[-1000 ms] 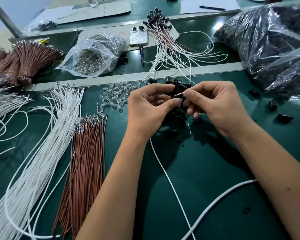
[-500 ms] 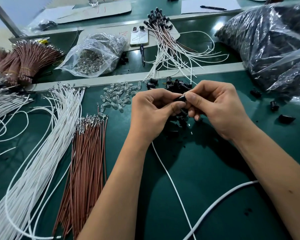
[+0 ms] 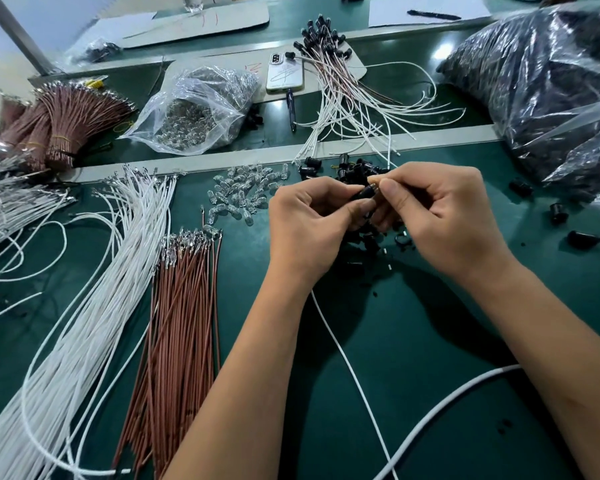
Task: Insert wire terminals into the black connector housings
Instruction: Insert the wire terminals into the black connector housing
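My left hand pinches a small black connector housing between thumb and fingers. My right hand meets it from the right, its thumb and forefinger pinching at the housing's end, where a bit of metal terminal shows. A thin white wire trails from under the hands toward me. Behind and below the hands lies a pile of loose black housings. Loose white wires and brown wires with terminals lie on the left.
Clear small bulbs are scattered left of the hands. A bag of bulbs, a phone, a pen and finished assemblies sit behind the rail. Big bags of black parts fill the right. A thick white cable crosses near me.
Both hands have drifted slightly lower and closer together. The metal terminal that showed between the fingertips is now mostly inside the black housing.
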